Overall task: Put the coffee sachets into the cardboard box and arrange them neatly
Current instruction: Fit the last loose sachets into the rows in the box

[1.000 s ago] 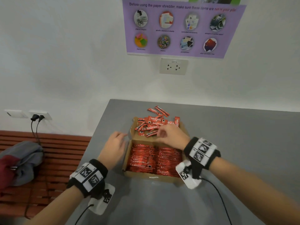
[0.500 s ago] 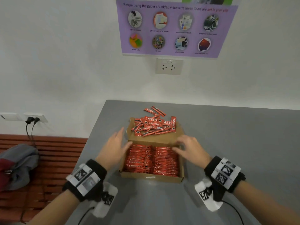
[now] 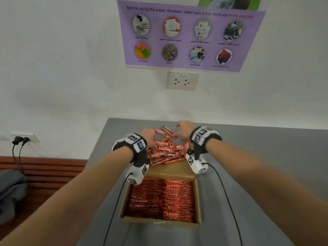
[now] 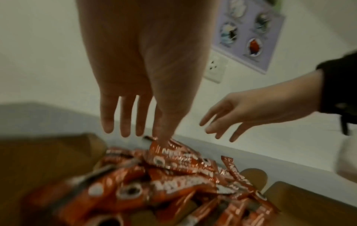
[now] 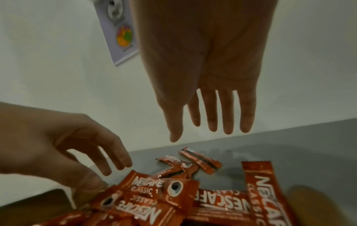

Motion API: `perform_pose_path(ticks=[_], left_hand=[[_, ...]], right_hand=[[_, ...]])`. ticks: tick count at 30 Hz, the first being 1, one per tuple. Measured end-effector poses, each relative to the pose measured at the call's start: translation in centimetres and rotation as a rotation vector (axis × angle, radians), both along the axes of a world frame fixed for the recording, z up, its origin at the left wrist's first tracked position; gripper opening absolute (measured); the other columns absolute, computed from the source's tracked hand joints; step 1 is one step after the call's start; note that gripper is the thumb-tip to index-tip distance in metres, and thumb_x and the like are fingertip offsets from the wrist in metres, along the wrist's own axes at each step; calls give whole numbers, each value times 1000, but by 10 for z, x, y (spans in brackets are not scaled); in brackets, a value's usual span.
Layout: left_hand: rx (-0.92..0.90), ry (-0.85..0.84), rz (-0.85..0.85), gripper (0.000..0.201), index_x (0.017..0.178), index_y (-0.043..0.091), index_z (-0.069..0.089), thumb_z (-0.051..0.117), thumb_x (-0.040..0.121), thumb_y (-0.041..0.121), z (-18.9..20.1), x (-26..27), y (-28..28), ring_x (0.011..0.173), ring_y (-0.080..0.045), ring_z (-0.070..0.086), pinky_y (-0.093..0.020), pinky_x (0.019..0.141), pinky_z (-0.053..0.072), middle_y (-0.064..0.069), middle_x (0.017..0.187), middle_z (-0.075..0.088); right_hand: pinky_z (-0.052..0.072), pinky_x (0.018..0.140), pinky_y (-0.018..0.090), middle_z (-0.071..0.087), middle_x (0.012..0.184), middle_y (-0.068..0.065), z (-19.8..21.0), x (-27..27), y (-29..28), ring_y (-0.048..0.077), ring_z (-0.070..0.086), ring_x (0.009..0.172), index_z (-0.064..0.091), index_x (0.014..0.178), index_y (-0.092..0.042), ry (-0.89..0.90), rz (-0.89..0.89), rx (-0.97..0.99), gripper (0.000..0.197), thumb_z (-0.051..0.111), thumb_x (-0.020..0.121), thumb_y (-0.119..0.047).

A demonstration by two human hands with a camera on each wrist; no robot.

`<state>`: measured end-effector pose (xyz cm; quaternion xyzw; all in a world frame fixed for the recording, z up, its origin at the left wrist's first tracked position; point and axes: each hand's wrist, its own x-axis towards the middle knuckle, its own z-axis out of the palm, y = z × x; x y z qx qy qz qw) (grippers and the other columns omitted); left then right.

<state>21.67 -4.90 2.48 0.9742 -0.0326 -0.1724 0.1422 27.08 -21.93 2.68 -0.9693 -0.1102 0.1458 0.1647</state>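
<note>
Reaching past the cardboard box [image 3: 160, 220], both hands hang over a loose heap of red coffee sachets [image 3: 166, 150] that lies on the box's folded-out far flap [image 3: 170, 168] and spills onto the grey worktop [image 3: 257, 157]. The left hand [image 3: 148, 137] has a wide grip, fingers straight and slightly spread; in the left wrist view its thumb seems to touch the topmost sachet [image 4: 173, 154], though blur leaves that unsure, and nothing is held. The right hand [image 3: 184, 129] also has a wide grip, fingers [image 5: 228, 113] straight and pointing down above the worktop, holding nothing. Two sachets [image 5: 200, 159] lie apart from the heap on the bare worktop just beyond it, under the right hand. Inside the box, more sachets [image 3: 161, 197] stand packed in two neat rows side by side. On the wall behind hang a purple poster [image 3: 190, 36] and a socket [image 3: 182, 80].
</note>
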Motion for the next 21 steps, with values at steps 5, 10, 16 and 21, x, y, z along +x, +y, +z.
perform_pose_path(ticks=[5, 10, 16, 21], left_hand=[[7, 32, 90, 23, 109, 0, 59, 53, 93, 16, -27, 11, 5, 99, -29, 62, -33, 84, 50, -15, 111, 64], [42, 28, 48, 35, 113, 6, 56, 63, 88, 29, -40, 17, 8, 102, -27, 61, -35, 87, 50, -11, 114, 62], [109, -3, 20, 30, 109, 8, 55, 63, 87, 27, -46, 21, 3, 101, -28, 61, -39, 86, 52, -10, 111, 63], [12, 32, 31, 26, 103, 6, 58, 63, 87, 26, -40, 15, 4, 94, -27, 63, -38, 84, 54, -10, 104, 64]], right_hand=[[47, 69, 32, 59, 79, 6, -26, 35, 29, 24, 58, 80, 53, 75, -11, 106, 54, -173, 34, 65, 83, -42], [49, 80, 35, 60, 98, 9, -45, 52, 43, 27, 59, 94, 56, 99, -8, 96, 72, -287, 41, 64, 82, -45], [48, 82, 36, 64, 111, 16, -53, 58, 54, 32, 61, 100, 54, 114, -2, 96, 137, -314, 28, 53, 90, -17], [47, 79, 33, 64, 105, 13, -49, 55, 55, 28, 62, 95, 58, 112, -6, 58, 253, -424, 27, 53, 90, -21]])
